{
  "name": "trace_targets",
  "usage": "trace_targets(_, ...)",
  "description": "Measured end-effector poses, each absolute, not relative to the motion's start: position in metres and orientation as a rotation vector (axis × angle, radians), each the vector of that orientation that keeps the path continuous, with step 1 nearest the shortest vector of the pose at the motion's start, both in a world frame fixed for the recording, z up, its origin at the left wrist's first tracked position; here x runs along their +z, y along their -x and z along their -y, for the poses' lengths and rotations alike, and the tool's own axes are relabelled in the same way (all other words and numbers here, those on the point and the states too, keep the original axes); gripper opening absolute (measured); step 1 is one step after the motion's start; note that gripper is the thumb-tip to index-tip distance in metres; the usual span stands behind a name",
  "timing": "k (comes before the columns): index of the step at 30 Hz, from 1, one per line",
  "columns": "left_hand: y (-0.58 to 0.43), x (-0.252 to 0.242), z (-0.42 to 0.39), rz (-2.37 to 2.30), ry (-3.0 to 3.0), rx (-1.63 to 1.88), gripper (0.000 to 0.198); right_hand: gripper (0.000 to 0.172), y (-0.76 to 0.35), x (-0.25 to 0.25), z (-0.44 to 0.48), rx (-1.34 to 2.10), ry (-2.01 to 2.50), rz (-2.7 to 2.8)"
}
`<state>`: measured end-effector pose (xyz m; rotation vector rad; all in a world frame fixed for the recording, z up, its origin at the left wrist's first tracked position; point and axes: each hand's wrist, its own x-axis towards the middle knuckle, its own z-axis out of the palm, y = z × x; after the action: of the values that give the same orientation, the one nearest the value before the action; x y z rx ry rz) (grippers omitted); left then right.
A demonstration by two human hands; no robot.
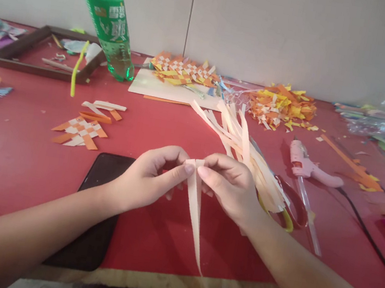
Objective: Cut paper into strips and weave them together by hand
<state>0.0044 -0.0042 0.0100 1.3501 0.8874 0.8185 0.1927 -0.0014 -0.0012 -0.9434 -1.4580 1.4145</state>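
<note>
My left hand [158,173] and my right hand [226,183] meet above the front of the red table. Each pinches the top end of a pale cream paper strip [195,203], thumbs facing each other. The strip looks doubled or in two lengths side by side, and it hangs past the table's front edge. My fingertips behind the paper are mostly hidden. Just beyond my right hand lies a bundle of loose cream strips [246,147]. A small woven piece of orange and white paper [81,132] rests to the left of my left hand.
A black phone [96,216] lies under my left forearm. A pink glue gun [306,164] with a cord sits at right. Behind are a green bottle [112,29], a dark frame [25,66], a larger woven piece [184,70] and an orange-yellow scrap pile [282,104].
</note>
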Motion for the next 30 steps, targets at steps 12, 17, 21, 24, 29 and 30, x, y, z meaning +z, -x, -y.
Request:
trace_targets(12,-0.0049,0.0081,0.0028,-0.909,-1.242,0.844,0.026,0.019,-0.1892,0.0019,0.0026,1.228,0.966,1.546)
trace_targets(17,-0.006,0.0093,0.0019,-0.936,-1.262,0.858,0.026,0.017,-0.1889,-0.0002,0.0039,1.189,0.961,1.55)
trace_targets(21,-0.0065,0.0127,0.001,-0.932,-1.249,0.865,0.026,0.015,-0.1906,-0.0018,0.004,1.173,0.977,1.53)
trace_targets(24,-0.0057,0.0135,0.0014,-0.916,-1.262,0.822,0.027,0.016,-0.1919,-0.002,0.0033,1.201,0.973,1.504)
trace_targets(29,-0.0034,0.0095,0.0019,-0.924,-1.343,0.754,0.025,0.015,-0.1944,-0.0044,0.0024,1.379,0.971,1.39)
trace_targets(30,-0.0029,0.0087,0.0019,-0.928,-1.354,0.763,0.025,0.015,-0.1947,-0.005,0.0022,1.422,0.963,1.379)
